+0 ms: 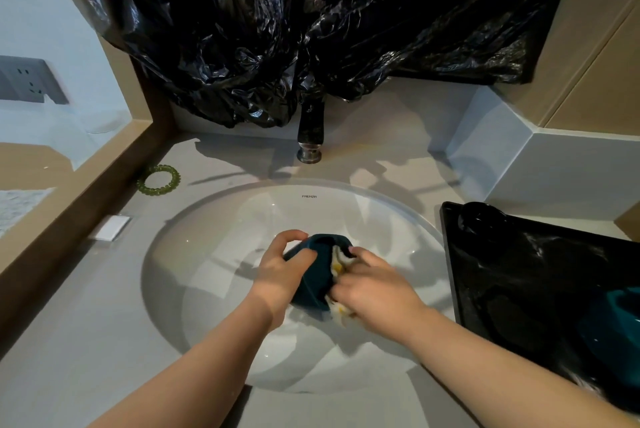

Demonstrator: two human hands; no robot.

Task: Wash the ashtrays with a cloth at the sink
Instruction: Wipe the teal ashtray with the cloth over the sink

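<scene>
You are gripping the dark teal ashtray (pixel 318 277) in your left hand (pixel 282 272), with your fingers curling over its top edge, and you are holding it tilted above the middle of the white sink (pixel 194 220). Your right hand (pixel 377 292) is closing around a bunched white and yellow cloth (pixel 341 263) and pressing it against the ashtray's right side, with cloth showing both above and below your fingers. Both forearms are reaching in from the near edge of the grey countertop (pixel 86 323). Just right of the sink a black tray (pixel 453 254) is sitting on the counter, and a teal object (pixel 620 323) is lying in it at the picture's edge, too blurred to make out. Behind the sink the dark faucet (pixel 311 137) is standing with its top hidden under black plastic sheeting (pixel 294 29) that is hanging over the wall. A green beaded ring (pixel 158 180) is lying on the counter to the left of the faucet, and a small white card (pixel 110 227) is lying nearer you, beside the sink's left rim.
</scene>
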